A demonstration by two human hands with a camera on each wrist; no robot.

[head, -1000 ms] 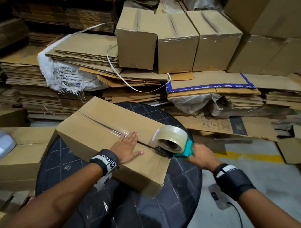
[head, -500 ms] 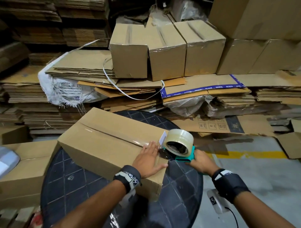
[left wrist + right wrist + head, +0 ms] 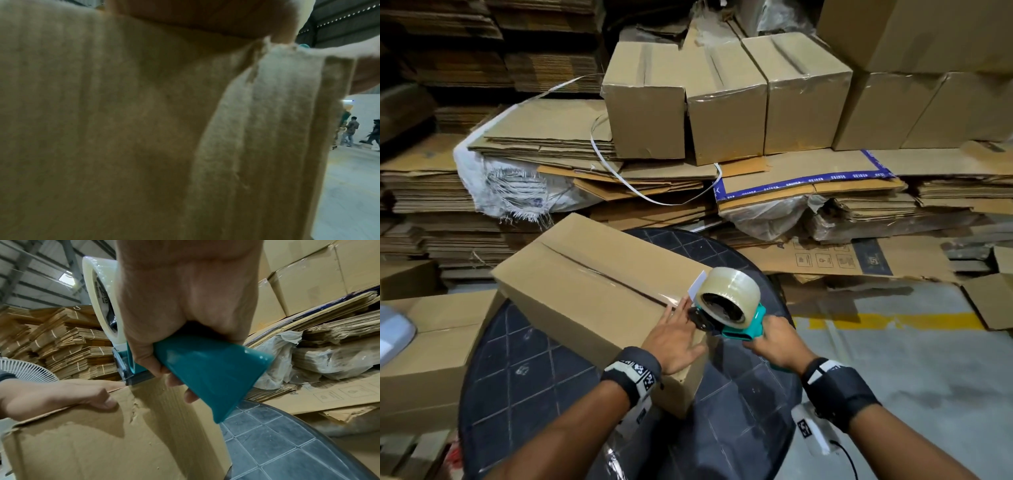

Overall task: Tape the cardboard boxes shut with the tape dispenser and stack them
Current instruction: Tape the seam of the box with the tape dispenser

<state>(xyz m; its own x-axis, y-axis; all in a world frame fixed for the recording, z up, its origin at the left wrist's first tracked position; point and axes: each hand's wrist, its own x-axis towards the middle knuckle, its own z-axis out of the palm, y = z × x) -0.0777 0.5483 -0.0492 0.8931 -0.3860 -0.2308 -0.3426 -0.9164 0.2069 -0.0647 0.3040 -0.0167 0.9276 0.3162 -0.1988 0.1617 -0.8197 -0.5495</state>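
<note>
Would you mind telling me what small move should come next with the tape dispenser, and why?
Probably pull the tape dispenser down the box's near end face. Tape already covers the top seam, the right hand has it at the edge, and the left hand presses there.

Your brown cardboard box (image 3: 599, 291) lies flaps closed, clear tape along its seam; teal tape dispenser (image 3: 729, 308) at its near end.

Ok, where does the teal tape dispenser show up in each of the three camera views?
Head: the tape dispenser is centre-right, at the near end of the cardboard box, gripped by the right hand.
Left wrist: only a tiny teal sliver peeks over the box's top edge, upper right.
Right wrist: it fills the centre, teal handle in the fingers.
Shared landmark: the cardboard box, beside the dispenser in all three.
</note>
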